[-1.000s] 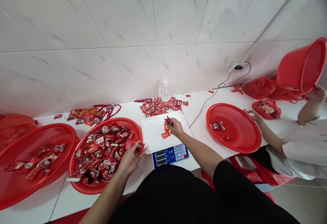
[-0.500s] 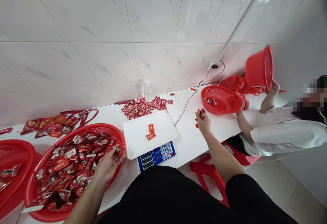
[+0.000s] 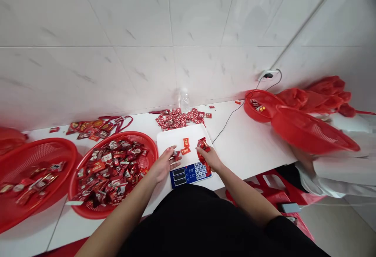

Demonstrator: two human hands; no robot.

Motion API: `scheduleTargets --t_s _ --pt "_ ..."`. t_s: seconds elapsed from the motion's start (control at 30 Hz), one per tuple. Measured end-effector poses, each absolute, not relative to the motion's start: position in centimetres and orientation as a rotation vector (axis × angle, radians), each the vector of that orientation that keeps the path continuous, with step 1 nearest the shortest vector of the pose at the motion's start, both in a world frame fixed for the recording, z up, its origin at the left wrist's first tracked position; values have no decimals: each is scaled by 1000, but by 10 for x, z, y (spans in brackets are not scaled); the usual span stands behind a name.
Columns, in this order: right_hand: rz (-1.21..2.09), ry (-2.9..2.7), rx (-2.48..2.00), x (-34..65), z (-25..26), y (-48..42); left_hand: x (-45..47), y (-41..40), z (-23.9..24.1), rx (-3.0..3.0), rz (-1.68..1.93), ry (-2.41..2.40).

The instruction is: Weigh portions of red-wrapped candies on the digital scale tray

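My left hand (image 3: 163, 166) is at the near left edge of the white scale tray (image 3: 167, 136), thumb and fingers around a small dark red wrapped candy (image 3: 176, 154). Over the tray's right side, my right hand (image 3: 214, 159) grips a bunch of red wrapped candies (image 3: 202, 147). Two orange-red wrapped candies (image 3: 186, 142) lie on the tray between my hands. The scale's blue keypad panel (image 3: 190, 173) shows below the tray. Left of it stands a red basket (image 3: 143, 137) full of mixed wrapped candies.
Another red basket (image 3: 66, 143) with fewer candies is at far left. Small red packets (image 3: 173, 120) and a clear bottle (image 3: 185, 101) are behind the tray. A cord (image 3: 227, 122) runs to the wall socket. At right, a person tilts a blurred red basket (image 3: 314, 132) beside a red container (image 3: 255, 114).
My left hand has come from the candy basket to the tray. My right hand has moved left over the tray with its candies. The co-worker's raised tub is down; a basket is tipped.
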State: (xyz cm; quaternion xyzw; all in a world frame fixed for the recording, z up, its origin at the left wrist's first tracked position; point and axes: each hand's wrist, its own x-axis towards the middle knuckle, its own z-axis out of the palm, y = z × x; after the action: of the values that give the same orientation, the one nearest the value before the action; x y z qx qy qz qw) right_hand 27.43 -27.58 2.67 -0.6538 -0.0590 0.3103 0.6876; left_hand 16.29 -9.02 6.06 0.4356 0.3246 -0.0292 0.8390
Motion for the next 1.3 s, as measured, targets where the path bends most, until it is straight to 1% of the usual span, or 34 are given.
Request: scheduleTargets --t_s 0.1,0.17,0.37,0.5,0.57,0.67,0.73,0.83,0.9,0.97,1.03,1.07,1.13,1.2,1.23,1.3 --pt "976 -278 -1301 251 37 -252 173 -105 65 993 -146 538" --pt "1063 -326 -1204 242 40 -243 174 -109 67 1038 -180 490" --pt "1106 -317 -1182 238 42 -242 171 -107 61 985 -158 530" --pt "974 -228 -1248 264 45 -268 168 -98 54 875 -108 680" --pt "797 -110 -1393 290 42 -296 162 -89 51 854 -78 763" --pt "314 91 -1827 337 30 -353 147 -69 46 849 -14 836" --pt "127 124 -2133 366 18 -396 137 -55 43 842 43 872" --pt "71 152 -2573 395 -3 -450 124 -35 39 854 137 932" --pt "165 183 -2781 406 -15 -475 118 -25 38 882 185 965" --pt "325 210 -2878 414 -23 -486 112 -18 38 910 213 984" --pt "453 217 -2911 419 -26 -480 108 -14 39 929 236 992" --pt "455 192 -2922 418 -25 -471 106 -13 38 934 246 994" --pt "310 45 -2925 411 -23 -437 102 -12 36 934 264 1004" --pt "62 -285 -2832 391 -21 -388 100 -12 32 921 275 1026" --pt "-11 -471 -2762 378 -21 -360 100 -13 31 907 278 1039" --pt "11 -816 -2636 347 -23 -305 100 -14 29 880 288 1057"
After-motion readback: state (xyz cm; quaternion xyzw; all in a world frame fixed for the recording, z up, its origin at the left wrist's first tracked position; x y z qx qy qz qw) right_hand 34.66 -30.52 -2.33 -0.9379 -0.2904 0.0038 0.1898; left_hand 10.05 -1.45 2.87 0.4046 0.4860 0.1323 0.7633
